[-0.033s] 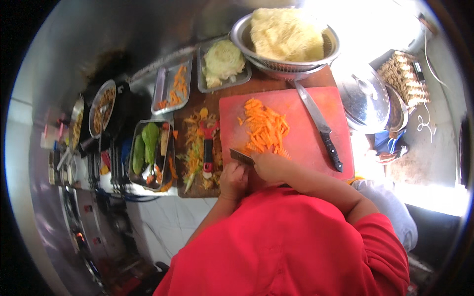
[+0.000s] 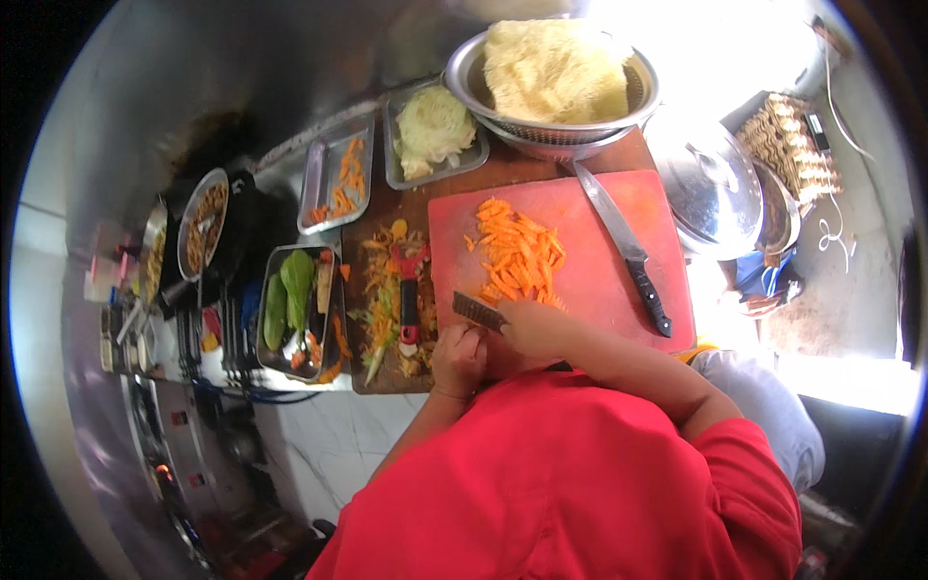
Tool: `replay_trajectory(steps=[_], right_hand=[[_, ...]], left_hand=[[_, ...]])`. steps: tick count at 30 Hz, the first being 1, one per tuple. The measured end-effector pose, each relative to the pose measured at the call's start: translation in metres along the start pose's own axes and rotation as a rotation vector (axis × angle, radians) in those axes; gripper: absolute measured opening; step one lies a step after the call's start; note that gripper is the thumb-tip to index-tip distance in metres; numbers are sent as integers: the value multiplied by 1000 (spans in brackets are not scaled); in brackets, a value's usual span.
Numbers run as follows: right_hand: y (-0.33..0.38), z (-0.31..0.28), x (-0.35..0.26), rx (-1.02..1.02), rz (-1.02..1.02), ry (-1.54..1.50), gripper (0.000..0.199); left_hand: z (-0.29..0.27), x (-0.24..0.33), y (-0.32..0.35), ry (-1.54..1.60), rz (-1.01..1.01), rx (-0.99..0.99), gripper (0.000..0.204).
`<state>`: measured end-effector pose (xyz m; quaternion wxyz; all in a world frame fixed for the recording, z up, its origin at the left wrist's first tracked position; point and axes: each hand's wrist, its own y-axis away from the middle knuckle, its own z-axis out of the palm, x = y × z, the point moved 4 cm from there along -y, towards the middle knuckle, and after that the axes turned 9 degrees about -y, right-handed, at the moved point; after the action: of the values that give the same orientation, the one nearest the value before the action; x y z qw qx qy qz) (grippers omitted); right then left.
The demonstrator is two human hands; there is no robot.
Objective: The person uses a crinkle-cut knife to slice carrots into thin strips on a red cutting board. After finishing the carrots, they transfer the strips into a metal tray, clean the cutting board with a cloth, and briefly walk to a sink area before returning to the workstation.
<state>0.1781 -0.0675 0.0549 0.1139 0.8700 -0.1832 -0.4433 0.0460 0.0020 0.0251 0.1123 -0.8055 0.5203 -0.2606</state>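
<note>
On the red cutting board (image 2: 599, 280) lies a heap of orange carrot sticks (image 2: 517, 246). My right hand (image 2: 532, 329) is closed around a small cutter with a short, broad dark blade (image 2: 478, 310), held at the board's near left part. Just below that blade is my left hand (image 2: 459, 358), its fingers curled together; whatever they grip is hidden. A large knife with a black handle (image 2: 648, 295) rests on the right side of the board. Left of the board, a red and black peeler (image 2: 409, 300) lies among vegetable peelings (image 2: 382, 319).
A metal tray (image 2: 290, 362) holds green vegetables and orange scraps. Farther back stand a tray with carrot pieces (image 2: 348, 184), a tray with a cabbage (image 2: 435, 130) and a metal colander (image 2: 464, 72) heaped with yellow noodles. A lidded pot (image 2: 715, 193) sits at right, a pan (image 2: 203, 222) at left.
The short blade has tilted slightly, showing more of its flat side. Both hands stay at nearly the same place, and the view has shifted a little.
</note>
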Motion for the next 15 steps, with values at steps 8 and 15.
replay_trajectory(steps=[8, 15], right_hand=[[113, -117, 42, 638, 26, -418, 21], [127, -56, 70, 336, 165, -86, 21]], left_hand=[[8, 36, -40, 254, 160, -43, 18], [31, 81, -53, 141, 475, -297, 16]])
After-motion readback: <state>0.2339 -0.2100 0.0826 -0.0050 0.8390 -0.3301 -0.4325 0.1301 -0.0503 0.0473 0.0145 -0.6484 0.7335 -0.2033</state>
